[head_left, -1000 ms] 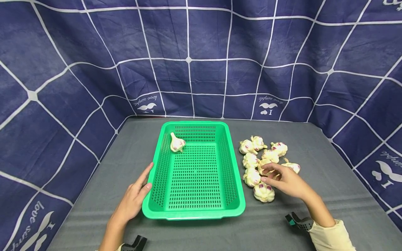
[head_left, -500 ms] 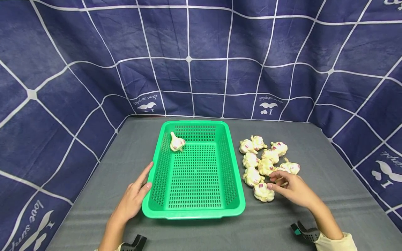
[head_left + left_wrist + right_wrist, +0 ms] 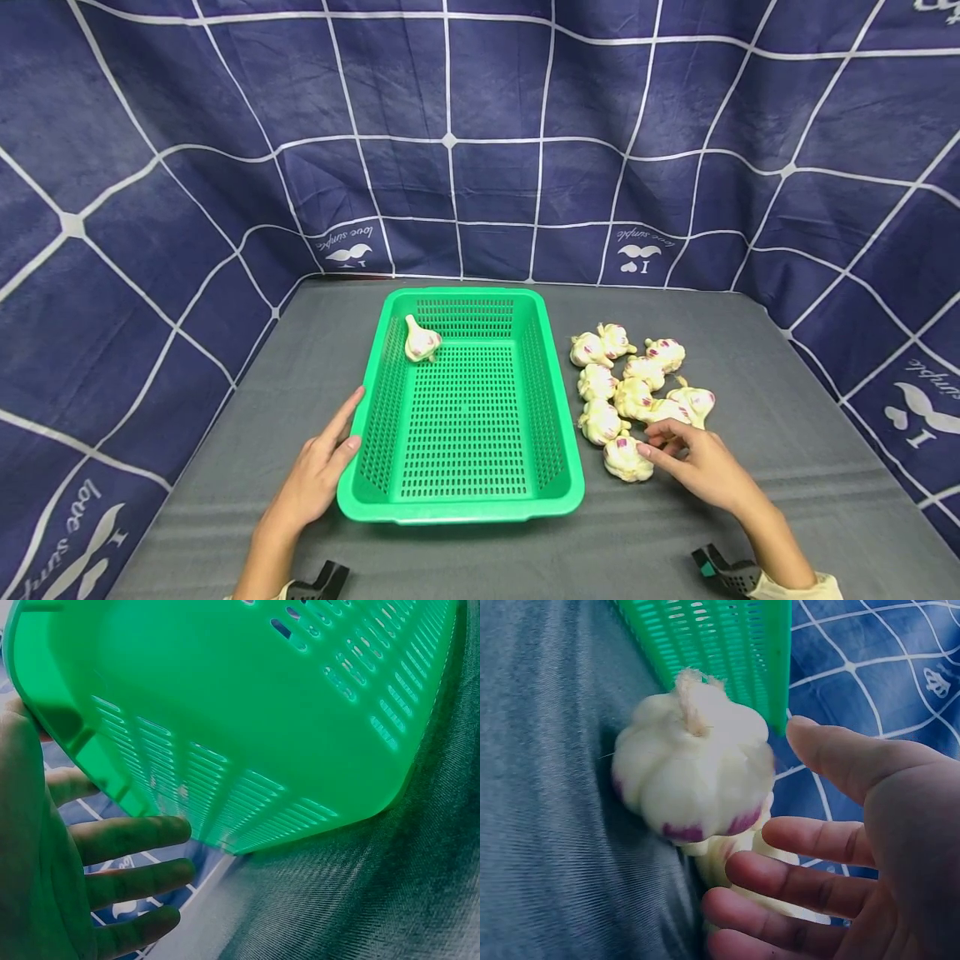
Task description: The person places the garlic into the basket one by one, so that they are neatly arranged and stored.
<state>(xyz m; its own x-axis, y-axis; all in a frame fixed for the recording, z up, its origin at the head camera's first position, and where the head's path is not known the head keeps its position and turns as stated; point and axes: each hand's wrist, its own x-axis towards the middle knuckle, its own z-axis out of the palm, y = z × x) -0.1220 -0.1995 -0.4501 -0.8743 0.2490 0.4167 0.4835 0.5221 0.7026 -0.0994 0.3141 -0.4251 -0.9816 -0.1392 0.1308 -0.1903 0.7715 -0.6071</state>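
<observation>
A green slotted plastic basket (image 3: 461, 509) sits on the grey cloth, with one long-stemmed garlic bulb (image 3: 422, 342) in its far left corner. My left hand (image 3: 315, 475) lies along the basket's left side, fingertips at the rim; in the left wrist view its fingers (image 3: 135, 881) are spread and nearly straight beside the slotted wall. To the right, my right hand (image 3: 699, 468) hovers with loosely bent fingers by the nearest garlic bulb (image 3: 628, 460). That bulb, purple-streaked, shows large in the right wrist view, with thumb and fingers apart beside it and nothing gripped.
Several more garlic bulbs (image 3: 597, 383) form a loose cluster right of the basket, some touching each other. Blue white-lined cloth (image 3: 495, 183) hangs at the back and sides. A black wrist camera mount (image 3: 723, 571) juts out below the right forearm.
My right hand has drawn back to the right and slightly nearer me, from over the middle bulbs to beside the front one, uncovering bulbs behind. The left hand and basket have stayed put.
</observation>
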